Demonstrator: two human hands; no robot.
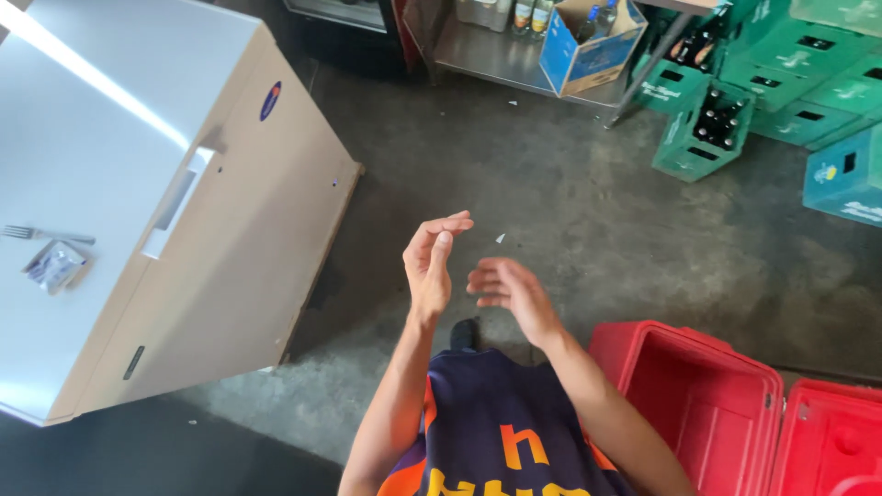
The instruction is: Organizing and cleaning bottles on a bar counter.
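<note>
Head view: a white chest freezer [138, 193] is seen at left, with a fork [46, 235] and a small packet [53, 265] on its lid. Green bottle crates [726, 119] and a blue carton [588, 46] are stacked beyond, across bare concrete floor [570, 193]. An open red cooler [698, 395] is set just beside the right forearm. The left hand [430, 266] and right hand [510, 292] are held open and empty, apart, above the floor. The cooler is cut off at the frame edge.
</note>
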